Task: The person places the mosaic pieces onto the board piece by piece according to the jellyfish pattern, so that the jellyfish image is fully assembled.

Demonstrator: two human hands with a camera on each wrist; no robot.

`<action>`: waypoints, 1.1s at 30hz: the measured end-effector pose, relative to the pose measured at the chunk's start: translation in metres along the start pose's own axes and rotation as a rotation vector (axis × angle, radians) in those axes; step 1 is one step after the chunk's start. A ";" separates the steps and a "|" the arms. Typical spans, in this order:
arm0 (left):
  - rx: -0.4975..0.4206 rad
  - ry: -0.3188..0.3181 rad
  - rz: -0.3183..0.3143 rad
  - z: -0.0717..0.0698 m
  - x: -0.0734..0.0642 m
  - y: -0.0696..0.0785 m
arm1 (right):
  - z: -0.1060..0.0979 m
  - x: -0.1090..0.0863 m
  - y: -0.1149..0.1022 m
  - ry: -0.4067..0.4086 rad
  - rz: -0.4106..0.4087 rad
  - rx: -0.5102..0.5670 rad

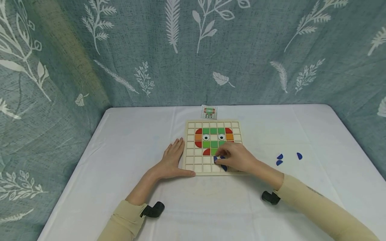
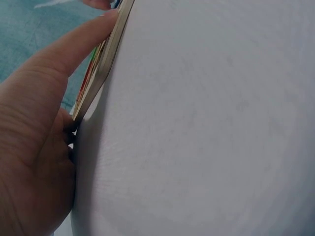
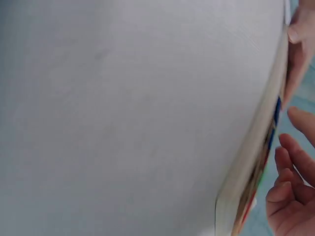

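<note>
A wooden grid board (image 1: 189,167) lies on the table with coloured tiles set in it. My left hand (image 1: 173,159) lies flat along its left side, fingers stretched out. The thumb rests on the near left corner, also seen in the left wrist view. My right hand (image 1: 236,156) is over the lower part of the board. Its thumb and forefinger tips are right at a blue half-round tile (image 1: 215,159) in a lower cell. The right wrist view shows thumb (image 3: 299,121) and forefinger apart. Further blue tiles (image 1: 224,167) lie beside it, partly hidden by the hand.
A small picture card (image 1: 209,112) lies behind the board. To the right on the white tablecloth are loose blue half-round tiles (image 1: 279,162). Red, green, orange and eye tiles (image 1: 221,137) fill upper cells. A patterned curtain (image 1: 181,77) hangs behind the table.
</note>
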State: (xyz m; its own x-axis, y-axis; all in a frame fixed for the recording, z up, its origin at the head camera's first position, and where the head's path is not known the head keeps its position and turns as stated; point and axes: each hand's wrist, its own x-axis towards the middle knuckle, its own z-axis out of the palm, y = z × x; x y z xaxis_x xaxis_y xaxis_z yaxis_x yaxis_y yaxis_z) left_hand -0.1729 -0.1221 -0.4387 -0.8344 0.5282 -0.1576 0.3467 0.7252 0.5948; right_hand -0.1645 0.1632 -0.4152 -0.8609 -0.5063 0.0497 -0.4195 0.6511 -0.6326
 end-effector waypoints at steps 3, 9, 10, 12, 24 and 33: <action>0.002 -0.001 -0.005 0.000 0.000 0.000 | -0.012 -0.010 0.007 0.050 0.038 0.005; -0.009 0.001 -0.008 0.000 0.000 0.001 | -0.055 -0.055 0.043 0.150 0.138 -0.087; -0.010 0.000 -0.009 0.000 0.000 0.001 | -0.062 -0.064 0.049 0.153 0.171 -0.108; -0.010 -0.002 -0.009 0.000 0.000 0.001 | -0.074 -0.081 0.060 0.151 0.248 -0.132; -0.001 0.001 -0.005 0.001 0.000 0.000 | -0.080 -0.104 0.085 0.155 0.359 -0.102; -0.013 -0.003 -0.011 -0.001 -0.001 0.002 | -0.079 -0.097 0.080 0.117 0.370 -0.084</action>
State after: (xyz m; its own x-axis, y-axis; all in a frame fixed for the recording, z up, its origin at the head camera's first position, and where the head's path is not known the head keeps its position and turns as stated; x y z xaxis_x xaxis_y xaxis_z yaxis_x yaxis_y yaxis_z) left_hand -0.1714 -0.1215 -0.4363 -0.8367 0.5217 -0.1663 0.3322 0.7250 0.6033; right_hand -0.1377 0.3089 -0.4092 -0.9833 -0.1639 -0.0790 -0.0925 0.8240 -0.5590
